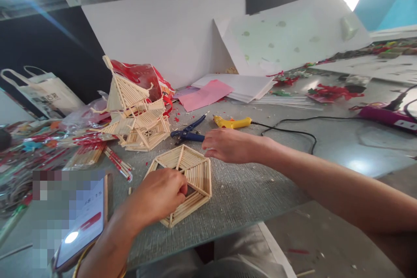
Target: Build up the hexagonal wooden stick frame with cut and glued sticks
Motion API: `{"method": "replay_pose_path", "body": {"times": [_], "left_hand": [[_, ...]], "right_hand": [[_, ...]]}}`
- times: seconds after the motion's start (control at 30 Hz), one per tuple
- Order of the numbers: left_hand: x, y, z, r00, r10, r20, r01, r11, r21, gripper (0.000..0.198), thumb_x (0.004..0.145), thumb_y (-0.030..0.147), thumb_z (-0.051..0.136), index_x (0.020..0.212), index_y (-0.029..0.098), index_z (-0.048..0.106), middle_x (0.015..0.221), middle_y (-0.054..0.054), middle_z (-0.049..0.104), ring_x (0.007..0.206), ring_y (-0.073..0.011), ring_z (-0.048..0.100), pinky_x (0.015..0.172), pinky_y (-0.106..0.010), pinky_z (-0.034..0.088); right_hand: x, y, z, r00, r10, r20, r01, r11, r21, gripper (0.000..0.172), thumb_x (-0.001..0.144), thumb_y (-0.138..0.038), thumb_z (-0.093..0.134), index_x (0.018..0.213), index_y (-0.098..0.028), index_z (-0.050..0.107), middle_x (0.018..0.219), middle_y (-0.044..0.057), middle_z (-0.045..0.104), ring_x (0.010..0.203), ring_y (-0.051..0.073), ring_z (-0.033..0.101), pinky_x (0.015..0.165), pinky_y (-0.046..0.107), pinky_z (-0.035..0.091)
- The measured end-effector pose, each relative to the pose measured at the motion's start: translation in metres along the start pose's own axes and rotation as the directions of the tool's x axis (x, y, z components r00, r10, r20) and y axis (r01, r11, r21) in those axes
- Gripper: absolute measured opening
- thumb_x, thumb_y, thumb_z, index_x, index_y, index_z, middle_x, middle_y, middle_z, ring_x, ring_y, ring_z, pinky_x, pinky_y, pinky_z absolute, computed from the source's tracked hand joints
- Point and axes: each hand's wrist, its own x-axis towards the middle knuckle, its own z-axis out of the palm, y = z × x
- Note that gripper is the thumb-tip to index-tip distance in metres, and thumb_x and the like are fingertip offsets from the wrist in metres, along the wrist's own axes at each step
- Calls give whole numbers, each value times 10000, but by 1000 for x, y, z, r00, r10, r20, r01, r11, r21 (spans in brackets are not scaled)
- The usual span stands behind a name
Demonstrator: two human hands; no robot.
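Observation:
Below me on the grey table lies a flat, many-sided panel of thin wooden sticks, with spokes and rows of sticks between them. Over its left part rests my left hand, fingers curled in; whatever they pinch is hidden. My right hand is beyond the panel's far right edge. Its thumb is apart from the fingers, and the fingertips are at the handle end of blue cutting pliers. Just behind that hand lies a yellow hot glue gun with a black cord.
A tiered stick pavilion model stands at back left. Wrapped stick bundles and a phone lie left. Pink paper, white boards and a purple power strip are farther back. The table edge is near me.

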Motion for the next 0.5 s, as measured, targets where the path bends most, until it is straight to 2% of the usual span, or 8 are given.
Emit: {"method": "replay_pose_path", "body": {"times": [0.23, 0.4, 0.5], "left_hand": [[0, 4, -3, 1000, -3, 16, 3, 1000, 24, 250, 661, 139, 407, 659, 212, 646, 651, -20, 648, 589, -147, 546, 511, -254, 288], [0, 4, -3, 1000, 5, 20, -5, 1000, 25, 254, 658, 135, 412, 679, 212, 653, 676, -23, 664, 619, -159, 570, 528, -255, 320], [0, 5, -4, 1000, -2, 16, 2, 1000, 9, 258, 658, 130, 414, 679, 213, 657, 673, -21, 666, 619, -158, 574, 536, -255, 336]], "right_hand": [[10, -14, 11, 956, 293, 31, -294, 941, 166, 265, 786, -337, 446, 745, -148, 627, 733, 52, 619, 648, 133, 529, 526, 231, 285], [19, -14, 20, 937, 335, 97, -349, 907, 237, 242, 728, -291, 463, 683, -137, 644, 663, 52, 613, 607, 117, 524, 538, 214, 296], [21, -13, 23, 924, 371, 97, -383, 890, 247, 234, 708, -273, 464, 717, -144, 659, 696, 54, 627, 641, 125, 543, 541, 206, 305]]}}
